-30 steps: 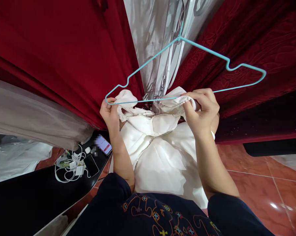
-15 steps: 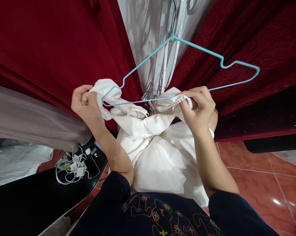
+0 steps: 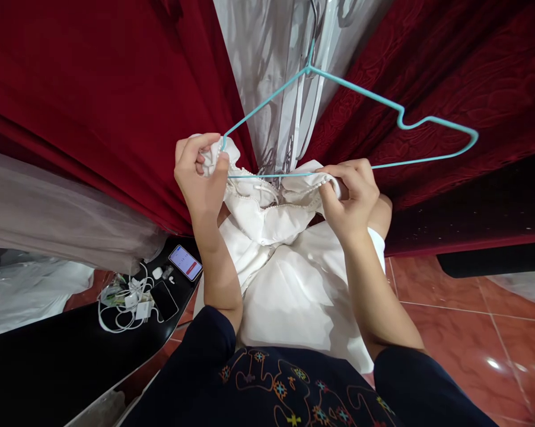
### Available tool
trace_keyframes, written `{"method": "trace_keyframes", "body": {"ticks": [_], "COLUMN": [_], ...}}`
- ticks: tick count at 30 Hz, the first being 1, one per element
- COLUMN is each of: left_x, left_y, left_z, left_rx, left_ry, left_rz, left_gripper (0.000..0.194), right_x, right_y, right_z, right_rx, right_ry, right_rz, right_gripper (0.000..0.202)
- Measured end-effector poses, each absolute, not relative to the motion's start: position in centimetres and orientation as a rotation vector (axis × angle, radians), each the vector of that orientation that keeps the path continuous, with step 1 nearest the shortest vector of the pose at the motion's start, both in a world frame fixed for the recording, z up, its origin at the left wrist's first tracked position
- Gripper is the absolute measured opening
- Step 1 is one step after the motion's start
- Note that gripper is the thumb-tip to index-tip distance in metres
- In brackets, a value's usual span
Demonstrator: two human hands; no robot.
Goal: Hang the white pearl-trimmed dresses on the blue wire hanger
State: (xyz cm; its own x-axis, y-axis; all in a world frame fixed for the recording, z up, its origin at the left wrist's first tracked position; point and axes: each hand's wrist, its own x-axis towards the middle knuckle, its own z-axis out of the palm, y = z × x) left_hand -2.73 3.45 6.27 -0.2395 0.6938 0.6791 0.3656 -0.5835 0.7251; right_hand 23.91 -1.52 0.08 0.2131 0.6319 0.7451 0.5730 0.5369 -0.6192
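White dress (image 3: 289, 296) is spread in front of the person in the head view, the skirt near and the beaded neckline farther away. Above this neckline stands the light blue hanger (image 3: 366, 93), with its hook pointing to the far side; what carries the hook I cannot tell clearly.

The left hand (image 3: 204, 172) pinches the gathered shoulder part between thumb and fingers, exactly at the left end of the hanger, so that this end is hidden by cloth and fingers. The right hand (image 3: 353, 196) pinches the beaded edge of the other shoulder part, and the lower bar of the hanger passes by its fingers; whether it also grips the bar, I cannot tell.

As I judge, the work is about half done: the left side of the hanger seems to be inside the cloth, while the right end is bare and its shoulder part is not yet on it.

At the left, a black table (image 3: 49, 362) carries a lit phone (image 3: 185, 263), a dark phone (image 3: 164, 300) and tangled white cables (image 3: 116, 323).
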Motion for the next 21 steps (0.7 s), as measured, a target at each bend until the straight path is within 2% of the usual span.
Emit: {"method": "trace_keyframes", "body": {"ticks": [5,11,16,21], "left_x": [-1.3,1.0,3.7,5.4], "left_y": [0.5,-0.9,-1.1,-0.9], "left_z": [3.5,2.7,3.3,3.0], "left_rx": [1.649,1.29,0.867,0.778], "left_ry": [1.095,1.089,0.697,0.739], "left_rz": [1.753,1.139,1.365,1.509], "left_gripper": [0.022,0.036,0.033,0.039], "right_x": [24.2,24.0,24.1,25.0], "right_y": [-1.2,-1.3,-1.3,-1.2], "right_z": [-0.1,-0.8,-0.9,-1.2], "right_rx": [-1.139,-1.097,-1.088,-1.047], "right_ry": [-1.443,-1.46,-1.506,-1.481], "right_rz": [0.026,0.009,0.039,-0.074], "right_gripper": [0.027,0.032,0.031,0.03]}}
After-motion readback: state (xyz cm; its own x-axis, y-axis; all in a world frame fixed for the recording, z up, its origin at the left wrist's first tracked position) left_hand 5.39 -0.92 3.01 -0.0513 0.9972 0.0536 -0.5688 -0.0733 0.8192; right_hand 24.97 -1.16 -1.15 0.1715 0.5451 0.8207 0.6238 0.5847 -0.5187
